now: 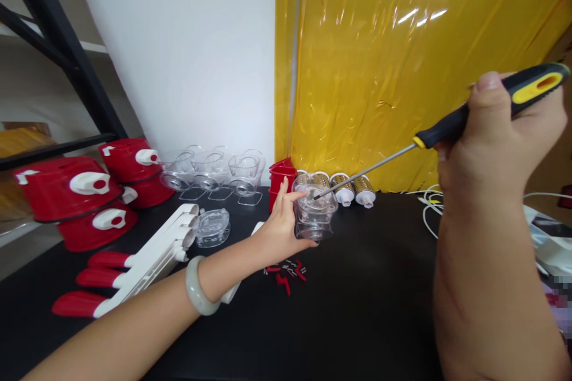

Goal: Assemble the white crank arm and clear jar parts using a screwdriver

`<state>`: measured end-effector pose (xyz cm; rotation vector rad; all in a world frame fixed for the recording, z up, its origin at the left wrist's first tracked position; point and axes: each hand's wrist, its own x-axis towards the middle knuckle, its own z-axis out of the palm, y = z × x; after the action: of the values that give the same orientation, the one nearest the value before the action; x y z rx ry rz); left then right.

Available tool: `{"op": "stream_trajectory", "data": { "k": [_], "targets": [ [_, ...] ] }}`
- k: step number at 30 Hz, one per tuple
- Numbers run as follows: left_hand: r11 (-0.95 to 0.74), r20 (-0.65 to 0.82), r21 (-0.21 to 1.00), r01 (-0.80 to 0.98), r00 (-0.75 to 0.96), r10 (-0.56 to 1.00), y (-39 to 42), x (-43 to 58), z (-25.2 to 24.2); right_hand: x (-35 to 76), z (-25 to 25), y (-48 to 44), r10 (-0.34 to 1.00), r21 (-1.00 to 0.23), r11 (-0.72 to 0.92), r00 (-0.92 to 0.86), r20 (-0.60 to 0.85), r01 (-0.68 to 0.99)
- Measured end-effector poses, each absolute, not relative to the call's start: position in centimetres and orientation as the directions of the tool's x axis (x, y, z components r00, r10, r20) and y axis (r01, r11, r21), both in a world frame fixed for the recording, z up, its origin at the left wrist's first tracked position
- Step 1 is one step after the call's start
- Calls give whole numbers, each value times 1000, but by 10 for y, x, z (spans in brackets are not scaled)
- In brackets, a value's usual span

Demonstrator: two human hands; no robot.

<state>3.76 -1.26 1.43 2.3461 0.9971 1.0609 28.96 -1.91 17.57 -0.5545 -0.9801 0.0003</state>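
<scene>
My left hand (283,214) grips a clear plastic hopper-like part (317,214) by its left side, thumb below and fingers along the top edge. My right hand (496,125) is wrapped round the black-and-yellow handle of a screwdriver (384,162), held up at the right. Its thin metal shaft slants down to the left, and the tip is at the top of the clear part; whether it touches a screw is too small to tell. Small red pieces (282,283) and tiny metal screws (290,268) lie on the black table below my left hand.
Red housings (67,187) are stacked at the left. White arms with red handles (143,262) lie before a clear plate (213,227). Clear hoppers (245,169), red containers (281,175) and metal grater drums (364,190) line the back. White cables (431,208) are at the right.
</scene>
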Motion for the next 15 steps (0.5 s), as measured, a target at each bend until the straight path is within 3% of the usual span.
{"op": "stream_trajectory", "data": {
  "k": [15],
  "targets": [
    [-655, 491, 601, 458, 435, 755, -11, 38, 18, 295, 177, -23, 218, -398, 877, 512, 831, 271]
  ]
}}
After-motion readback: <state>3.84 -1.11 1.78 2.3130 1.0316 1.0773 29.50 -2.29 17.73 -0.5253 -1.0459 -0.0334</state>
